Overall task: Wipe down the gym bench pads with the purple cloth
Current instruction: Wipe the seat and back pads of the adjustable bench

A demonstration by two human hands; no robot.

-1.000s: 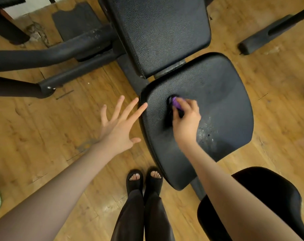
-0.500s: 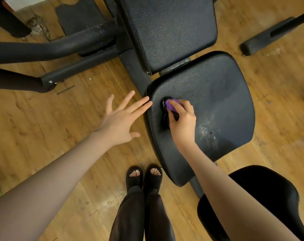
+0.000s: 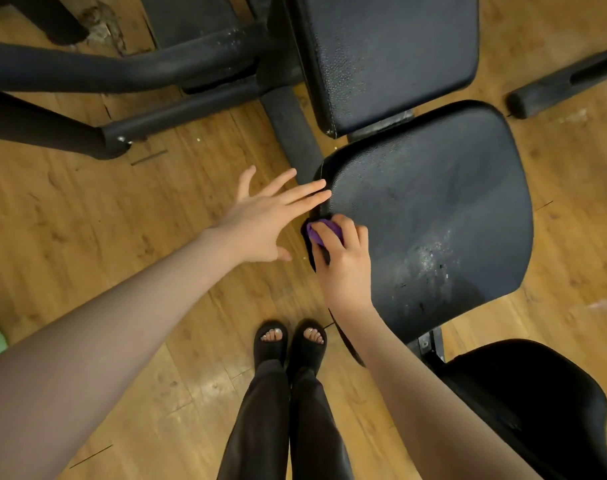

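Currently wiping the near-left edge of the seat pad [image 3: 433,209].
Right hand [image 3: 343,265] grips the purple cloth [image 3: 321,232], bunched small so the fingers can press it into the pad's rim. Left hand [image 3: 260,220] is empty, fingers spread, tips at the pad edge, probably for balance. Back pad [image 3: 392,53] and the whitish residue [image 3: 428,261] look untouched.

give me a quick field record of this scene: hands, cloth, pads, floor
right hand: grips the cloth, pressing it on the seat pad's left edge
left hand: fingers straight, tips at the seat pad's left edge, holds nothing
cloth: purple, bunched, mostly hidden under the fingers
seat pad: black, whitish speckled patch right of the hand
back pad: black, beyond the seat pad
floor: wood planks
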